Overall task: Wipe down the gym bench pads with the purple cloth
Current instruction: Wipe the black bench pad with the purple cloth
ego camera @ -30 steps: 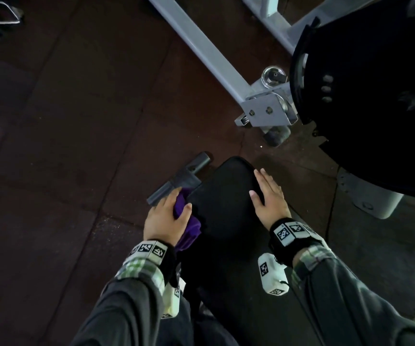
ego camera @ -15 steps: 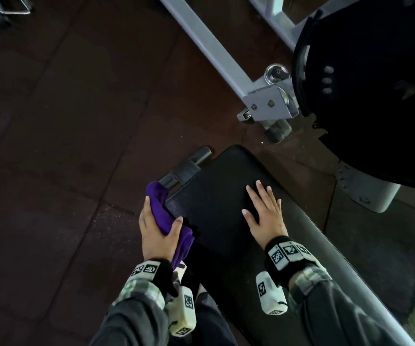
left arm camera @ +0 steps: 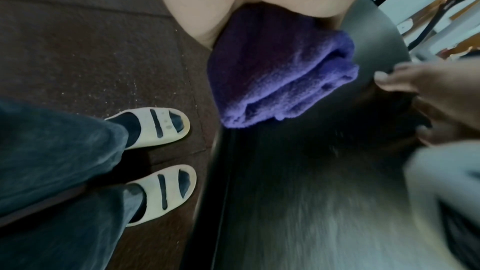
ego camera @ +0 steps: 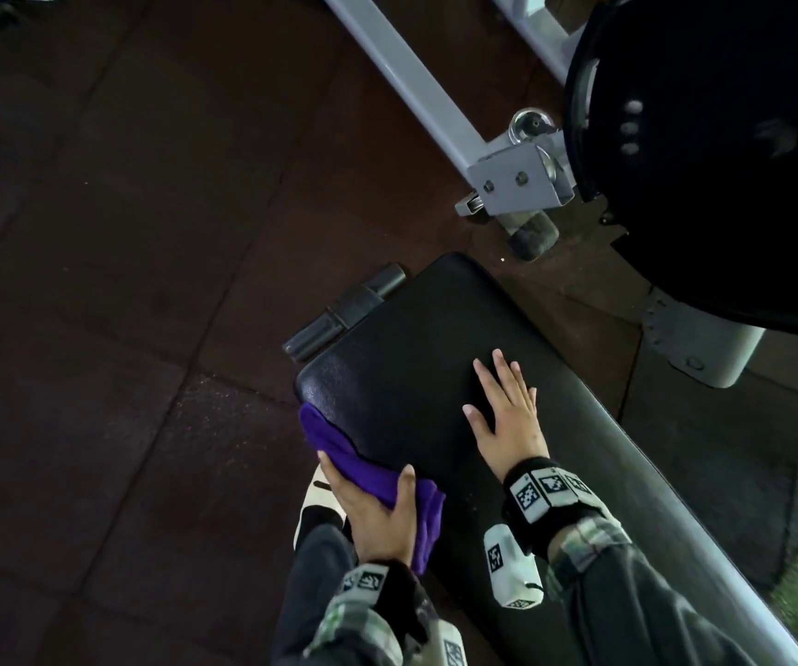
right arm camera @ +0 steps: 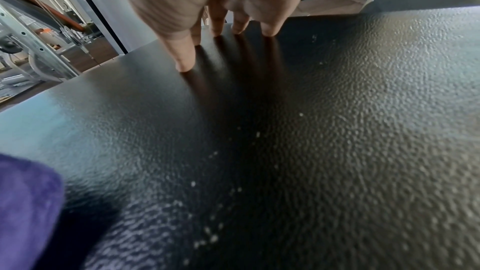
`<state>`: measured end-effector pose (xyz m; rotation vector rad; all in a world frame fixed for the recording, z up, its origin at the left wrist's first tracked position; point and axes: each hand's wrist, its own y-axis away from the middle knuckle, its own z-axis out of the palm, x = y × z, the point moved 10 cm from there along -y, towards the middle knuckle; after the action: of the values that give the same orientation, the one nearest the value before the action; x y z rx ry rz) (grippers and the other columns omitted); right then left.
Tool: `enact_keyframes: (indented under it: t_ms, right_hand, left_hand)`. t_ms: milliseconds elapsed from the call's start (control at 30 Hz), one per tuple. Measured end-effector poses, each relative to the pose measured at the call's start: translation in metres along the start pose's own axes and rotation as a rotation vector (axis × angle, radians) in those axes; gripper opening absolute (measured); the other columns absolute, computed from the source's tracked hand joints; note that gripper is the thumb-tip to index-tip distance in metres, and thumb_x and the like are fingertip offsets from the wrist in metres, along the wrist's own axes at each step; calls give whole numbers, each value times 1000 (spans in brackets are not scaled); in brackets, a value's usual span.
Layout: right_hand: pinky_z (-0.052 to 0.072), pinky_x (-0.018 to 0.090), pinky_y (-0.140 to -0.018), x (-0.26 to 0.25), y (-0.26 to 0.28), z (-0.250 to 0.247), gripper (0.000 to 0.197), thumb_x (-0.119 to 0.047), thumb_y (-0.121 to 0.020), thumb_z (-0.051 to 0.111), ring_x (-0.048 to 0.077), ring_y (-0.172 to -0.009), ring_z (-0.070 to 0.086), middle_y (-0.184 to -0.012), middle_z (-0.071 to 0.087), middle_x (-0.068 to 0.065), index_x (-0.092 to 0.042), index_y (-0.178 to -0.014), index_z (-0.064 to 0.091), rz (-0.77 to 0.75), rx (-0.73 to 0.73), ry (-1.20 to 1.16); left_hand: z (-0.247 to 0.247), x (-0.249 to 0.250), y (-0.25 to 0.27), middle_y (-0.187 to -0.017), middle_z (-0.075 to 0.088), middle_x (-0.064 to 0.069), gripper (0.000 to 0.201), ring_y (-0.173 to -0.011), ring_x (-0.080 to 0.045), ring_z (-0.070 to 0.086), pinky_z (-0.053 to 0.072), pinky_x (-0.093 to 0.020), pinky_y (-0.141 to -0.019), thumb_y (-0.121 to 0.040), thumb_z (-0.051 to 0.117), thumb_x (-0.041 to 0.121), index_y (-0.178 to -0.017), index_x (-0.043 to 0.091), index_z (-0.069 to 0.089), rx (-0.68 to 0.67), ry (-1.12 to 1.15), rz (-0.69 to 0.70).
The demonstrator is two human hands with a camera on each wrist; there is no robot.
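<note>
The black bench pad point(ego camera: 411, 338) runs from the centre toward the lower right. My left hand point(ego camera: 378, 502) grips the folded purple cloth point(ego camera: 339, 454) against the pad's left side edge, thumb on top and fingers wrapped underneath. In the left wrist view the purple cloth point(left arm camera: 280, 73) hangs over that edge of the bench pad point(left arm camera: 298, 182). My right hand point(ego camera: 507, 411) lies flat on the pad's top with fingers straight. Its fingertips point(right arm camera: 215, 32) press on the textured bench pad point(right arm camera: 337, 130), where small white specks show. A corner of the purple cloth point(right arm camera: 23, 208) appears at the lower left.
A large black weight plate point(ego camera: 714, 151) hangs at the upper right on a grey metal frame point(ego camera: 416, 84). A dark floor foot bar point(ego camera: 344, 312) juts out beside the pad's end. My feet in white slides point(left arm camera: 155, 124) stand on the dark rubber floor point(ego camera: 99, 281) left of the bench.
My left hand has drawn the cloth back along the pad's left edge, from its far corner toward me. The right hand stays flat on the pad. The camera has closed in.
</note>
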<state>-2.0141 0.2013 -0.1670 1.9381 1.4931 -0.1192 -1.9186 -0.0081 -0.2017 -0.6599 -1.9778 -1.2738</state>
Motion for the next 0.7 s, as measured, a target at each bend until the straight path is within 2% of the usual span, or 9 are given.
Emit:
enact_keyframes:
  t_ms: [133, 267, 367, 500, 533, 600, 633, 700]
  right_hand:
    - [-6, 36, -115, 0, 0, 1, 59, -26, -95, 48, 8, -141, -10, -147, -8, -22, -31, -146, 19, 6, -2, -2]
    - [-6, 36, -115, 1, 0, 3, 59, -26, -96, 47, 10, -142, -10, -148, -9, -22, -30, -147, 18, 11, 1, -9]
    - [-6, 35, -114, 0, 1, 3, 58, -26, -96, 47, 5, -139, -12, -149, -6, -21, -30, -146, 19, 8, 14, -15]
    - [-7, 34, -113, -1, 1, 2, 58, -25, -95, 48, 1, -136, -14, -149, -7, -21, -30, -146, 20, 2, 20, -28]
    - [-8, 34, -113, -1, 1, 2, 58, -25, -95, 48, 1, -136, -14, -149, -7, -21, -30, -146, 19, 4, 17, -29]
    - [-8, 34, -113, -1, 1, 2, 58, -25, -96, 47, 1, -135, -14, -148, -8, -21, -31, -146, 19, 4, 6, -28]
    - [-8, 33, -113, -1, 1, 2, 59, -25, -96, 47, 0, -135, -15, -148, -8, -22, -31, -146, 19, 6, 3, -29]
    - [-8, 33, -113, 0, 1, 2, 59, -24, -96, 47, 0, -135, -15, -148, -9, -21, -30, -147, 18, 13, -5, -30]
  left_hand:
    - [-16, 18, -42, -163, 5, -6, 113, -144, -5, 7, 2, 7, -99, -81, 79, 24, -156, 17, -4, 39, -52, 71]
    - [-12, 30, -30, -164, 5, -9, 108, -149, -13, 6, -2, 3, -104, -77, 72, 41, -154, 26, -2, 55, -64, 149]
    - [4, 12, 7, -164, 3, -8, 108, -147, -11, 5, -3, 4, -104, -68, 62, 57, -153, 30, 3, -11, -72, 110]
    - [12, -3, 32, -159, 1, 5, 104, -150, -18, 5, -3, -2, -109, -64, 58, 60, -148, 34, 4, -59, -97, 100]
    - [11, -4, 28, -159, 1, 7, 105, -150, -17, 5, -2, -7, -113, -65, 61, 57, -147, 34, 1, -57, -105, 88]
    - [5, -3, 11, -161, 4, 5, 112, -149, -13, 7, 4, -17, -118, -71, 73, 42, -151, 30, -5, -33, -96, 57]
    - [1, 1, 2, -161, 6, 4, 113, -149, -13, 8, 6, -16, -117, -74, 74, 35, -154, 26, -5, -15, -87, 41]
    - [-3, 6, -10, -161, 9, 2, 114, -150, -16, 10, 7, -14, -114, -70, 71, 34, -156, 20, -4, 4, -75, 27]
